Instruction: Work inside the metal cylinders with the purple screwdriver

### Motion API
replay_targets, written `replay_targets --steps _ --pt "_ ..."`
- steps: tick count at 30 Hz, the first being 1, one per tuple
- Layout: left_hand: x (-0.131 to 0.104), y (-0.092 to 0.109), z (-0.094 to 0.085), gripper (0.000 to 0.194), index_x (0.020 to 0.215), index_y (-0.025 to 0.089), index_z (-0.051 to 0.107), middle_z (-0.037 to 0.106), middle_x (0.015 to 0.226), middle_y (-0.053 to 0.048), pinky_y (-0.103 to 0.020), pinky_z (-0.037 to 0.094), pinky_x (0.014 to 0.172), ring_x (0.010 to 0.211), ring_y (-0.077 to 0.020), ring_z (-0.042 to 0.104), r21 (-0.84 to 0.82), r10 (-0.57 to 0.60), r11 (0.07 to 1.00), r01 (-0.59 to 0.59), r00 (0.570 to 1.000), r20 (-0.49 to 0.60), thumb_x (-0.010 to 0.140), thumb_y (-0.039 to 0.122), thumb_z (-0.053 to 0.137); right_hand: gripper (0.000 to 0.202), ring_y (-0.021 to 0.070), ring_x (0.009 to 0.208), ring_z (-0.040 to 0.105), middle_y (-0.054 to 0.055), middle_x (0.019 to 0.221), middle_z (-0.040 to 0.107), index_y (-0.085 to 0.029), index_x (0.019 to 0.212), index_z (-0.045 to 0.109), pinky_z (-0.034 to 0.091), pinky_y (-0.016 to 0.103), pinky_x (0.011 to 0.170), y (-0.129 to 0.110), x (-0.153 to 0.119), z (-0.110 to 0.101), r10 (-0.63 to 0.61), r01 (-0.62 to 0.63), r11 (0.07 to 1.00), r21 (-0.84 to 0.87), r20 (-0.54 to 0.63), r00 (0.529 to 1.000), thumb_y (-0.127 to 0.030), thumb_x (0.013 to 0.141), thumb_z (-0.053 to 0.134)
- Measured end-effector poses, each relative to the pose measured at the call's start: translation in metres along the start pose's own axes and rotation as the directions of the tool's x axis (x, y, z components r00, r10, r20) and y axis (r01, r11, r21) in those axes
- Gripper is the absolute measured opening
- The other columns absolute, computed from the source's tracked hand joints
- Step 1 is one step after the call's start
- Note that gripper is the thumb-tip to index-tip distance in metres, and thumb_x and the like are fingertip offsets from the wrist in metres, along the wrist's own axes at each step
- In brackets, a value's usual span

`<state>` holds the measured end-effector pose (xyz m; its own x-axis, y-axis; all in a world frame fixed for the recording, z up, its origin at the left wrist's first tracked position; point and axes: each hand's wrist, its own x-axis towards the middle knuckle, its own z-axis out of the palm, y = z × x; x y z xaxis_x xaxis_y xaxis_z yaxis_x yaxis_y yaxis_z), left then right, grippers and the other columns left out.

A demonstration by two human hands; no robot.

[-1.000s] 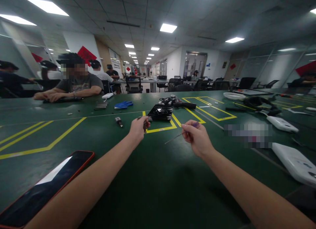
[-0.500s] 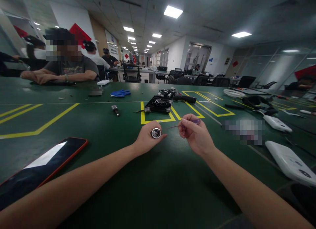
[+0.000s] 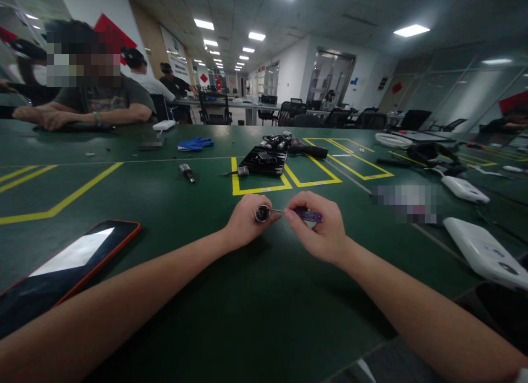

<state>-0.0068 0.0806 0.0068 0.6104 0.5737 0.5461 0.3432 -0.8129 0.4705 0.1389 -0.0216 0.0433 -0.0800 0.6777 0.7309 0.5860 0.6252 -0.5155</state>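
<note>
My left hand (image 3: pixel 244 222) is closed around a small round metal cylinder (image 3: pixel 263 213), whose silver-rimmed, dark open end faces me. In my right hand (image 3: pixel 319 229) is a screwdriver (image 3: pixel 308 215) with a translucent purple handle, pinched between thumb and fingers. Its thin shaft points left and meets the cylinder's side by my left thumb; whether the tip sits in a screw cannot be seen. Beyond my hands lie a small metal part (image 3: pixel 187 173) and another metal part with a thin shaft (image 3: pixel 243 171), beside a black shiny packet (image 3: pixel 264 160).
A phone with a red edge (image 3: pixel 78 262) lies at left on the green table (image 3: pixel 247 317). Blue gloves (image 3: pixel 195 144) and a black tool-like object (image 3: pixel 309 151) are farther back. White devices (image 3: pixel 482 251) and cables stand at right. Another person (image 3: pixel 94 102) sits across the table.
My right hand has moved left, bringing the screwdriver shaft to the cylinder in my left hand. The cylinder's open end has turned slightly. The camera view has tilted down a little.
</note>
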Motion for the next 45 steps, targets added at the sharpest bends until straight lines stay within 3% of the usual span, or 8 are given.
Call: replay_targets --steps 7,15,26,35,45 --pt "0.0 0.0 0.0 0.021 0.069 0.017 0.053 0.059 0.069 -0.003 -0.031 0.04 0.07 0.069 -0.0173 0.053 0.081 0.068 0.994 -0.072 0.996 0.052 0.076 0.037 0.054 0.005 0.0123 0.062 0.05 0.001 0.068 0.056 -0.018 0.073 0.055 0.039 0.027 0.06 0.002 0.0 -0.002 -0.102 0.111 0.988 -0.103 0.092 0.991 -0.018 0.077 0.052" --pt "0.0 0.0 0.002 0.023 0.068 0.017 0.052 0.057 0.068 -0.002 -0.03 0.04 0.068 0.066 -0.0162 0.051 0.117 0.106 0.986 -0.116 0.99 0.092 0.078 0.038 0.05 0.012 0.0085 0.054 0.046 -0.003 0.062 0.051 -0.017 0.069 0.051 0.035 0.023 0.053 0.003 -0.001 -0.001 -0.028 0.031 0.993 -0.112 0.036 0.999 -0.018 0.081 0.051" --pt "-0.001 -0.003 0.004 0.028 0.068 0.015 0.051 0.055 0.065 -0.001 -0.029 0.04 0.063 0.062 -0.0147 0.049 0.123 0.208 0.969 -0.214 0.976 0.059 0.081 0.04 0.048 0.012 0.0081 0.054 0.047 -0.003 0.061 0.052 -0.017 0.067 0.052 0.036 0.023 0.052 0.004 -0.002 0.0 0.013 -0.014 0.999 -0.03 -0.023 1.0 -0.017 0.079 0.052" --pt "-0.001 -0.004 0.005 0.028 0.069 0.015 0.051 0.055 0.064 -0.001 -0.028 0.039 0.06 0.061 -0.0144 0.05 0.133 0.248 0.96 -0.247 0.969 0.003 0.08 0.041 0.053 0.012 0.0085 0.054 0.047 -0.003 0.059 0.052 -0.017 0.065 0.053 0.037 0.023 0.052 0.006 0.001 0.0 0.166 -0.162 0.981 0.107 -0.026 0.986 -0.018 0.077 0.055" --pt "-0.001 -0.001 0.004 0.026 0.07 0.014 0.051 0.056 0.064 -0.001 -0.027 0.041 0.059 0.06 -0.0134 0.05 0.115 0.31 0.945 -0.306 0.951 -0.017 0.079 0.038 0.057 0.014 0.0072 0.045 0.045 -0.005 0.05 0.051 -0.017 0.063 0.05 0.036 0.021 0.044 0.016 0.005 0.002 0.374 -0.333 0.867 0.369 -0.042 0.927 -0.02 0.076 0.055"
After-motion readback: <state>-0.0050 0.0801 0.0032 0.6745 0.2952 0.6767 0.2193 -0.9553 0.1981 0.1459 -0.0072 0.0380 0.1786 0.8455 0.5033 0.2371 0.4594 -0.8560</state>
